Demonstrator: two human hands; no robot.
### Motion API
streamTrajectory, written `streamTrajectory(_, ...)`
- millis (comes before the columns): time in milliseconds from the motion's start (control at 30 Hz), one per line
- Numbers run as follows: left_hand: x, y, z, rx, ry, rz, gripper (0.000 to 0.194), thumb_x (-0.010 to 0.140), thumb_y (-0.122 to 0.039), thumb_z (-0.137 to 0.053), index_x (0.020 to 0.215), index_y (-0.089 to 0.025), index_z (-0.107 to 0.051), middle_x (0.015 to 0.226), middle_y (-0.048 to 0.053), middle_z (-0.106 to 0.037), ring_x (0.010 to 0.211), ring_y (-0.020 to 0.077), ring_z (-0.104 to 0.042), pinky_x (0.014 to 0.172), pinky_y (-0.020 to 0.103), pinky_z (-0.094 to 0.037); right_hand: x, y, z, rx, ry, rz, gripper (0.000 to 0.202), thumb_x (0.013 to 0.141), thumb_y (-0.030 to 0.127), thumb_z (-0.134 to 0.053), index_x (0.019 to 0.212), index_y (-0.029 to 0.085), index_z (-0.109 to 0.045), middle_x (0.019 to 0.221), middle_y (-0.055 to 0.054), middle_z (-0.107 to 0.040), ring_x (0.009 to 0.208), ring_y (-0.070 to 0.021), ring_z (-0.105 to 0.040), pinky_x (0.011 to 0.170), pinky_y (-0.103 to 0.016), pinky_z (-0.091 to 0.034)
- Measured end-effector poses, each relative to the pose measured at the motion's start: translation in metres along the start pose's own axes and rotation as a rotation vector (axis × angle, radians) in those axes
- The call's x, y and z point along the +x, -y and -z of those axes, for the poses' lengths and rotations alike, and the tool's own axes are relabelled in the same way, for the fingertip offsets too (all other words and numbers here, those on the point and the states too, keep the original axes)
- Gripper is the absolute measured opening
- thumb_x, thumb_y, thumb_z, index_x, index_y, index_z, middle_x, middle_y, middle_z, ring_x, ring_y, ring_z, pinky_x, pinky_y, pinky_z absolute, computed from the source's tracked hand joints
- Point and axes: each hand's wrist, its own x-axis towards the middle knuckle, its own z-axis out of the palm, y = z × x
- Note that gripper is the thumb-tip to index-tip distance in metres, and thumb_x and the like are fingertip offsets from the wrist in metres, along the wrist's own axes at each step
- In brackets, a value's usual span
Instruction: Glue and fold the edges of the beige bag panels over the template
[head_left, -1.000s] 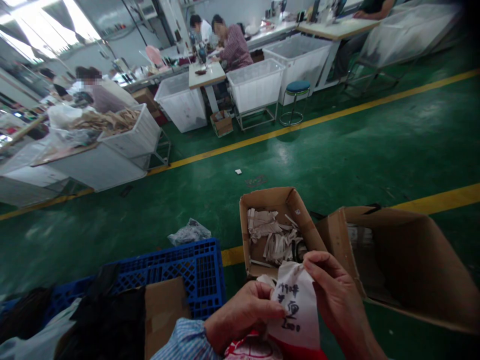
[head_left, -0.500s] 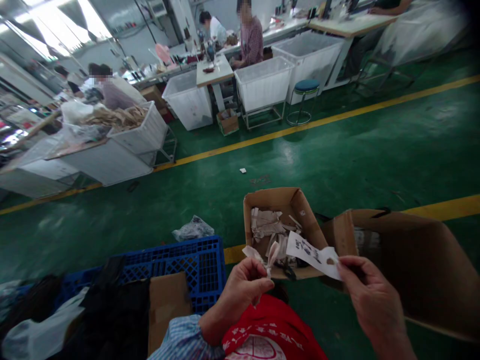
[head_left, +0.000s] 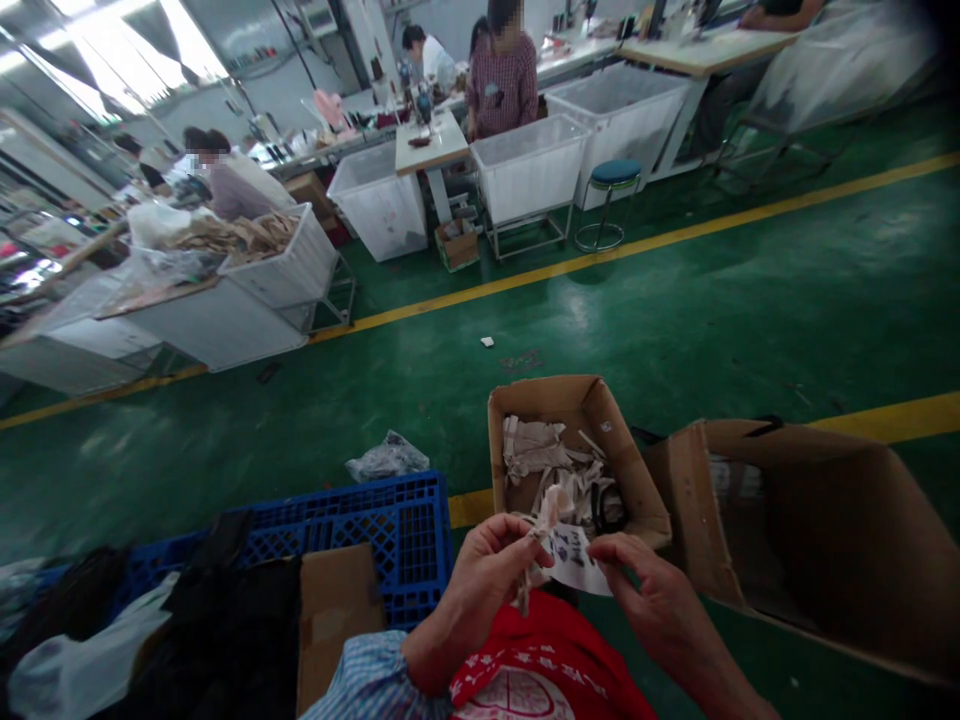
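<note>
My left hand (head_left: 486, 575) pinches a small bundle of pale strips (head_left: 541, 525) just above my lap. My right hand (head_left: 651, 600) grips the lower edge of a white handwritten paper slip (head_left: 571, 560) and holds it against that bundle. Both hands meet over a red printed cloth (head_left: 544, 675) on my lap. Directly beyond them stands a small open cardboard box (head_left: 600, 425) with more pale strips inside.
A large open carton (head_left: 817, 540) lies to the right. A blue plastic crate (head_left: 360, 530) with dark cloth and cardboard sits at left, a crumpled plastic bag (head_left: 386, 458) behind it. Across the green floor, people work at tables among white bins (head_left: 532, 170) and a stool (head_left: 606, 200).
The slip was held up against my lap, then pulled out to the right by my right hand. Now that hand has brought it back to the bundle in my left hand.
</note>
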Motion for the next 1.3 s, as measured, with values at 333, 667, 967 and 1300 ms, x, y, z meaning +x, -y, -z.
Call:
streamTrajectory(333, 0.005, 0.006, 0.004, -0.009, -0.007, 0.025, 0.057, 0.060, -0.057, -0.096, 0.083, -0.017, -0.063, 0.073, 0.004, -0.072, 0.056, 0.0120, -0.063, 0.044, 0.018, -0.033, -0.006, 0.026, -0.019, 0.323, 0.043, -0.208, 0.038, 0.088, 0.061, -0.070, 0.097, 0.025, -0.080, 0.093, -0.005, -0.077, 0.087, -0.0251, -0.068, 0.080, -0.033, -0.052)
streamTrajectory(667, 0.006, 0.020, 0.005, 0.084, 0.011, 0.033, 0.055, 0.058, -0.057, -0.095, 0.078, -0.016, -0.066, 0.060, -0.002, -0.062, 0.041, 0.0063, -0.042, 0.041, 0.020, -0.033, 0.006, 0.058, -0.031, 0.772, 0.101, -0.388, 0.043, 0.066, 0.060, -0.091, 0.079, 0.021, -0.079, 0.073, -0.001, -0.070, 0.068, -0.0169, -0.058, 0.062, -0.026, -0.047)
streamTrajectory(967, 0.004, 0.010, -0.001, 0.218, -0.003, -0.075, 0.045, 0.064, -0.054, -0.089, 0.070, -0.018, -0.063, 0.054, -0.005, -0.053, 0.042, 0.0069, -0.036, 0.041, 0.023, -0.026, 0.007, 0.060, -0.027, 0.717, 0.081, -0.244, 0.037, 0.076, 0.055, -0.086, 0.072, 0.020, -0.075, 0.077, -0.002, -0.067, 0.075, -0.0173, -0.056, 0.069, -0.027, -0.047)
streamTrajectory(1300, -0.001, 0.009, -0.007, 0.295, -0.048, -0.277, 0.024, 0.077, -0.036, -0.084, 0.077, -0.017, -0.069, 0.068, -0.003, -0.053, 0.062, 0.0098, -0.039, 0.056, 0.024, -0.026, 0.005, 0.063, -0.036, 0.388, -0.104, -0.055, 0.021, 0.089, 0.040, -0.068, 0.077, 0.022, -0.069, 0.075, -0.003, -0.067, 0.071, -0.0193, -0.062, 0.064, -0.027, -0.050)
